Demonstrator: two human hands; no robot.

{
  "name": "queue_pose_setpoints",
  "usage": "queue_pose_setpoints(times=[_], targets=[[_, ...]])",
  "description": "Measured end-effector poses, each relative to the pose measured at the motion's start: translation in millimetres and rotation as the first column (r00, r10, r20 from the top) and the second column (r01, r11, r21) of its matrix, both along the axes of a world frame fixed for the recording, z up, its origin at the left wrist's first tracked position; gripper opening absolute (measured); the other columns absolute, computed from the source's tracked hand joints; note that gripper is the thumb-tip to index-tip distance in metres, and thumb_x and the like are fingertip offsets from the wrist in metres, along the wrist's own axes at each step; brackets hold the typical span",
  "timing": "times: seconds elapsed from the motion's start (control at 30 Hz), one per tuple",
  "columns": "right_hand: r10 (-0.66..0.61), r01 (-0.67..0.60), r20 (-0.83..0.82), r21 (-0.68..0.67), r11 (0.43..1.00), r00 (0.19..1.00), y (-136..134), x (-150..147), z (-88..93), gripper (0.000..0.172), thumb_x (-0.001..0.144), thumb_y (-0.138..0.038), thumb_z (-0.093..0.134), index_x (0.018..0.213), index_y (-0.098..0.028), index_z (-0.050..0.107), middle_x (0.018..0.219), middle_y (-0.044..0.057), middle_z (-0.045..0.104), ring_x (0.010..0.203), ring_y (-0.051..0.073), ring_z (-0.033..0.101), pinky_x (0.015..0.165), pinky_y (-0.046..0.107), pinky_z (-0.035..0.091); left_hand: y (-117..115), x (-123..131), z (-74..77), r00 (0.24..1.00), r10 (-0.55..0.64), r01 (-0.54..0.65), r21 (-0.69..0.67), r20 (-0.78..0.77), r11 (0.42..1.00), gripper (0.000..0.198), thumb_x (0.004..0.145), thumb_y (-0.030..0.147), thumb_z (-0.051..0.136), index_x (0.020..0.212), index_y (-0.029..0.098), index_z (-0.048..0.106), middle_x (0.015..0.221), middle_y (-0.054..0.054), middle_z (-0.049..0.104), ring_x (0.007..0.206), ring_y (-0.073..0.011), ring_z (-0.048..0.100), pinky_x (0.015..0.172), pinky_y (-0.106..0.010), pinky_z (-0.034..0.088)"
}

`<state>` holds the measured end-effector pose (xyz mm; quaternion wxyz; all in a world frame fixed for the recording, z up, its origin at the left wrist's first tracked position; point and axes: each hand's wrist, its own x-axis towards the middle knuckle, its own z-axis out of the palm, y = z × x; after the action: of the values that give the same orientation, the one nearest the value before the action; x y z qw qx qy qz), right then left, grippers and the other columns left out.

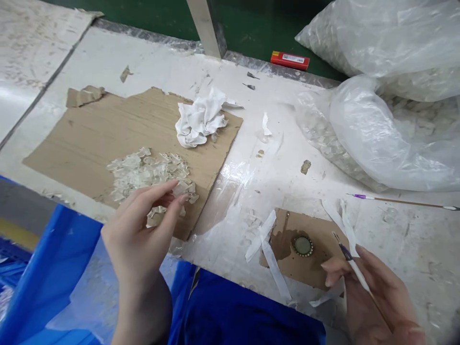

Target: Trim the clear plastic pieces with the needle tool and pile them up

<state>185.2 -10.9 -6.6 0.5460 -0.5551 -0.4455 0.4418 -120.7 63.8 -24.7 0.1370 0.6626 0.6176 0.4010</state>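
My left hand (pixel 142 230) reaches over the near edge of a pile of clear plastic pieces (pixel 143 173) lying on a large cardboard sheet (pixel 89 134). Its fingers are curled in a pinch around one clear piece. My right hand (pixel 370 292) holds a thin brush (pixel 354 266) with a purple ferrule like a pen, tip pointing up-left. The brush tip hovers just right of a small round bottle cap (pixel 302 246) resting on a small cardboard scrap (pixel 305 249).
A crumpled white cloth (pixel 199 120) lies on the large cardboard. Big clear plastic bags (pixel 388 129) fill the right side. A second brush (pixel 402 202) lies on the table. White tape strips (pixel 268 244), a red box (pixel 290 60), a blue bin (pixel 46 278) at lower left.
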Motion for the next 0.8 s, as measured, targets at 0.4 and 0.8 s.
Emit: queue_pose_setpoints(times=[0.4, 0.8], targets=[[-0.080, 0.091, 0.263, -0.030, 0.995, 0.961, -10.3, -11.3, -1.1, 0.015, 0.092, -0.016, 0.069, 0.102, -0.025, 0.076, 0.076, 0.003, 0.072, 0.064, 0.016, 0.069, 0.058, 0.024, 0.059, 0.3, 47.1, 11.3, 0.920, -0.308, 0.322, 0.018, -0.241, 0.947, 0.023, 0.094, 0.007, 0.063, 0.108, 0.022, 0.073, 0.102, -0.005, 0.074, 0.089, -0.0211, 0.070, 0.078, -0.033, 0.057], [-0.021, -0.086, 0.573, 0.159, 0.984, 0.819, -5.2, -6.6, -11.2, 0.039, 0.088, 0.000, 0.061, 0.116, -0.024, 0.071, 0.086, 0.006, 0.074, 0.072, 0.019, 0.070, 0.061, 0.030, 0.060, -22.7, 69.1, -2.5, 0.940, -0.319, 0.329, -0.069, 0.120, 0.942, 0.022, 0.090, 0.002, 0.062, 0.095, 0.023, 0.068, 0.095, -0.003, 0.074, 0.087, -0.0188, 0.074, 0.077, -0.028, 0.062]])
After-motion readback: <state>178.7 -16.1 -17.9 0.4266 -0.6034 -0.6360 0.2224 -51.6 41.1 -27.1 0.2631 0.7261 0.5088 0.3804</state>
